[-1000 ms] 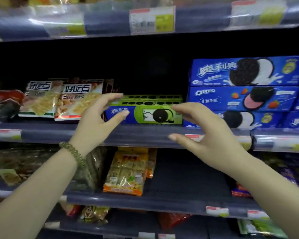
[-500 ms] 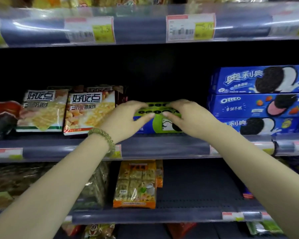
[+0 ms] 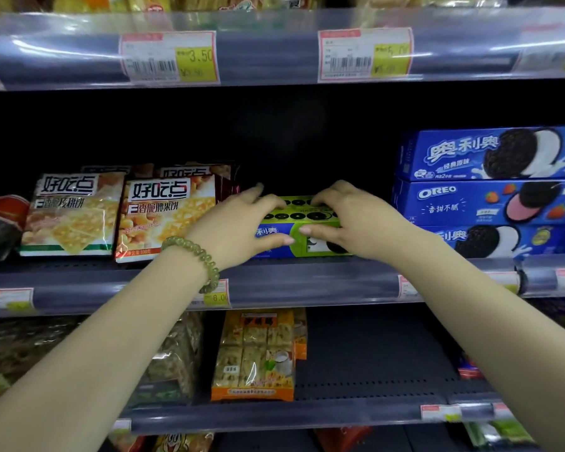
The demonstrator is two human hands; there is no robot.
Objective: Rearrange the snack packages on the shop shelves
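Note:
A green and blue Oreo box (image 3: 299, 220) lies on the middle shelf (image 3: 291, 278), between the cracker bags and the blue Oreo stack. My left hand (image 3: 238, 230) grips its left end, fingers over the top and thumb on the front face. On the right end my right hand (image 3: 349, 220) holds the box the same way, thumb pressed on the front. A green bead bracelet (image 3: 198, 257) circles my left wrist. Most of the box front is hidden behind my hands.
Two cracker bags (image 3: 121, 213) stand left of the box. Three blue Oreo boxes (image 3: 490, 190) are stacked at the right. On the lower shelf stands an orange wafer pack (image 3: 255, 357). The upper shelf rail (image 3: 274, 50) carries price tags.
Both hands came in from apart and closed on the green box's ends. The view has moved closer to the shelf.

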